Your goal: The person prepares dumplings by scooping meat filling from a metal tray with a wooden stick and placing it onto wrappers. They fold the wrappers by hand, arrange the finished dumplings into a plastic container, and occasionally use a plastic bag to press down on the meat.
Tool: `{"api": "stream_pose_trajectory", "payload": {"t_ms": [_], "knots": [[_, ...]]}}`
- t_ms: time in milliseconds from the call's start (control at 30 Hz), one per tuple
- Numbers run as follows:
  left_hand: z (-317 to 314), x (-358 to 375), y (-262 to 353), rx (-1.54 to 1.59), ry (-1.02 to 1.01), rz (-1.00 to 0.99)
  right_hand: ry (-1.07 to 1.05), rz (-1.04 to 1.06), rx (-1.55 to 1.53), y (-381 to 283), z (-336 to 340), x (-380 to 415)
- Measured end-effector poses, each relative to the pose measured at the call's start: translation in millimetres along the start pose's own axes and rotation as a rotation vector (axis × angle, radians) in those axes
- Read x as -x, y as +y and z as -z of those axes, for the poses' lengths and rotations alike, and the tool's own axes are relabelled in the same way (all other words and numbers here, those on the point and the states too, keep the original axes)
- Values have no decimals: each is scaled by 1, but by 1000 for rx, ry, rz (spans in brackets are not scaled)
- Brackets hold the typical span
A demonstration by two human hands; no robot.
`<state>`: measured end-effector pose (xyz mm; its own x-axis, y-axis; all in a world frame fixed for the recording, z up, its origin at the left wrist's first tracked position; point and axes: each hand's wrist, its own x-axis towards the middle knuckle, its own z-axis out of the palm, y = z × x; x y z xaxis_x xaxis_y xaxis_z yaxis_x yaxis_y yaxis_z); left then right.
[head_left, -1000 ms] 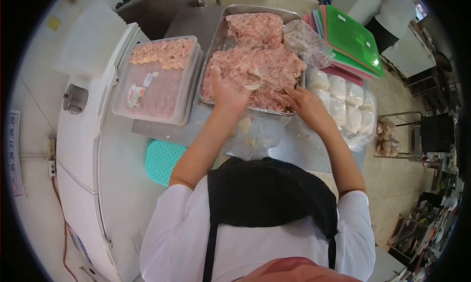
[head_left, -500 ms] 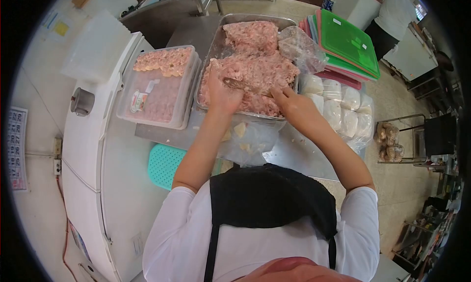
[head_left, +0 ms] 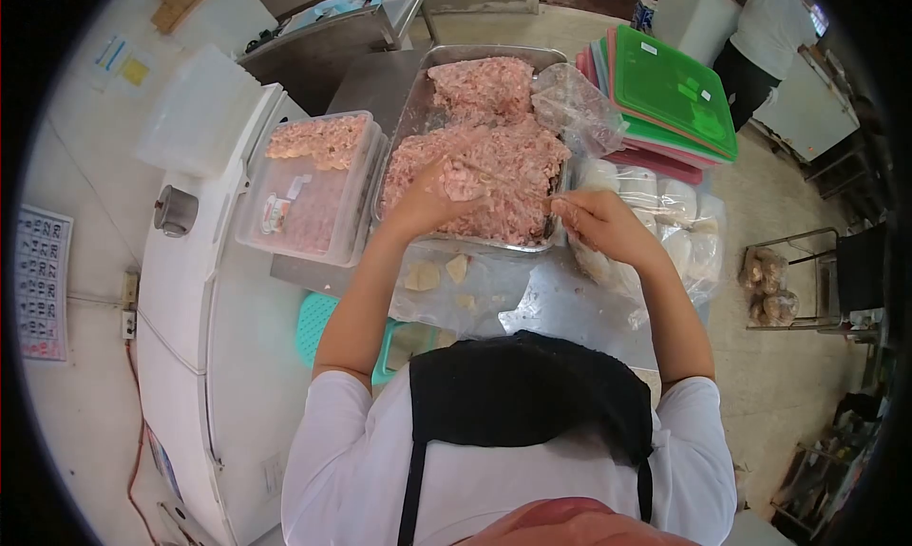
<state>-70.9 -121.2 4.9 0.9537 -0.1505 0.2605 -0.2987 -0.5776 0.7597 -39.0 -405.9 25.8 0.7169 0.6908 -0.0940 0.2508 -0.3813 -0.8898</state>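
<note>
My left hand (head_left: pixel 423 204) is cupped at the near left of a metal tray (head_left: pixel 414 95), cradling a lump of ground meat (head_left: pixel 462 182). A wrapper under the lump cannot be made out. In my right hand (head_left: pixel 598 223), at the tray's near right corner, is the handle of a thin, flat spreader (head_left: pixel 513 184). Its blade is blurred and points left toward the lump. Pinkish ground meat (head_left: pixel 503 147) fills much of the tray in two heaps. Pale flat dough wrappers (head_left: pixel 423 276) lie on plastic just in front.
Left of the tray stands a clear plastic container (head_left: pixel 249 204) with rows of meat pieces. On the right are bagged white rounds (head_left: pixel 676 202), a crumpled plastic bag (head_left: pixel 575 109) and stacked lids (head_left: pixel 665 85). A co-worker (head_left: pixel 765 33) stands at the far right.
My right hand has drawn back from the left hand, moving right and down with the spreader. A lump of meat now shows in my left palm. The whole view has shifted slightly.
</note>
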Motion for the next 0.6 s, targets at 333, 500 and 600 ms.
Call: {"api": "stream_pose_trajectory", "payload": {"t_ms": [333,500,600], "knots": [[-1,-7,-39,-168,-198,55,125,339,376,59,-4,-22],[-12,-7,-53,179,-127,491,362,407,696,25,-26,-12],[-22,0,-46,12,-18,503,353,345,730,72,-41,-33]]}}
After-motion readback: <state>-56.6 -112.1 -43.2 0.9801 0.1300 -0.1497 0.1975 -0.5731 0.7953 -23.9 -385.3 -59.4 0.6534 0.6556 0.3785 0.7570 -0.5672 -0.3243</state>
